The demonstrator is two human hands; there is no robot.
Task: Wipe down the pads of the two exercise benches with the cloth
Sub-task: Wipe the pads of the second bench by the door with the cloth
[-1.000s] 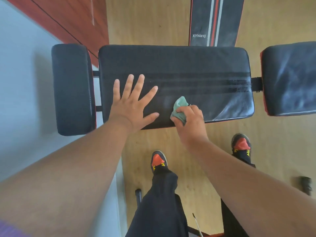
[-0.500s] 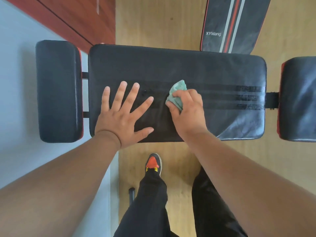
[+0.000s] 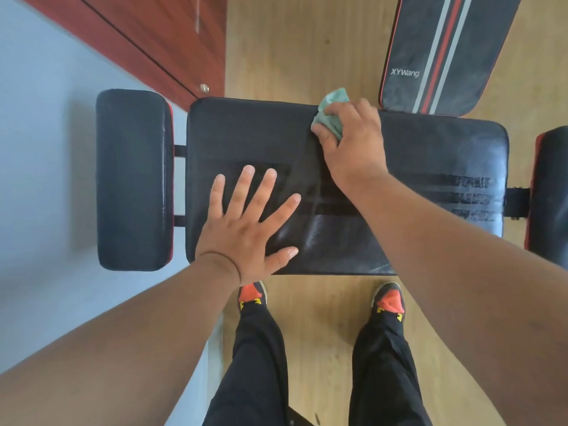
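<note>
Head view. We see the main bench pad (image 3: 415, 155), black, lying with its long axis left to right across the frame. A smaller black pad (image 3: 132, 179) sits just off its left end, long axis running near to far. Another dark pad (image 3: 550, 192) shows at the right edge, cut off by the frame.

The second bench pad (image 3: 445, 50), striped red and grey, lies on the wooden floor (image 3: 292, 41) beyond, its rounded end near the main pad's far edge.

The right hand (image 3: 353, 142) has its grip curled around the green cloth (image 3: 330, 115), pressed on the far edge of the main pad. The left hand (image 3: 246, 222) lies flat, fingers spread and straight, palm down on the pad's near left part.

Two orange-toed shoes (image 3: 388, 299) stand on the floor beside the near edge.
</note>
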